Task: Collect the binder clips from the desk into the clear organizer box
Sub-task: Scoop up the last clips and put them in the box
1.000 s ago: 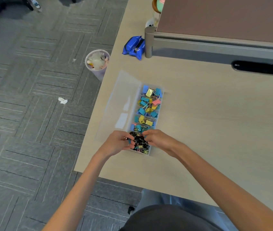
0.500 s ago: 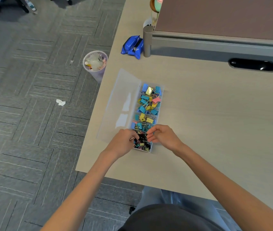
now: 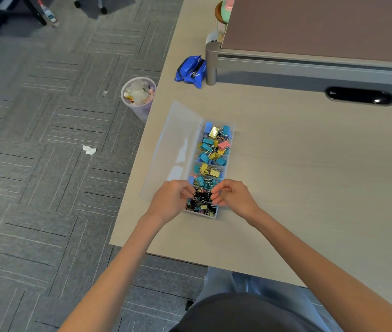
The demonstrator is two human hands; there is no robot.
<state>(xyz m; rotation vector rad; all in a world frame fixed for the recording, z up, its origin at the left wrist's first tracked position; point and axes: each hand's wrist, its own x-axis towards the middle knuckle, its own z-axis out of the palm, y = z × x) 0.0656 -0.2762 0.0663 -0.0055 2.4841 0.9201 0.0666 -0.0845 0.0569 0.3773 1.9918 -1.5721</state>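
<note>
Curled fingers of both hands meet over the near end of the organizer box (image 3: 232, 127): the left hand (image 3: 172, 200) comes in from the lid side and the right hand (image 3: 234, 199) from the open desk side, fingertips down among the black clips (image 3: 201, 202) in the nearest compartment. Whether either hand pinches a clip or only presses and tidies the pile cannot be told, since the tips are buried in the tangle. The coloured binder clips (image 3: 214, 152) already fill the farther compartments, sorted apart from the black ones, which probably explains why both hands work this one section. The lid (image 3: 178, 144) lies swung flat to the left, near the edge of the desk (image 3: 310, 178), keeping the whole tray open from above. No loose clip shows on the desk, so the collecting looks nearly finished; settling the heaped pile low enough for the lid to close seems the likely concern.
</note>
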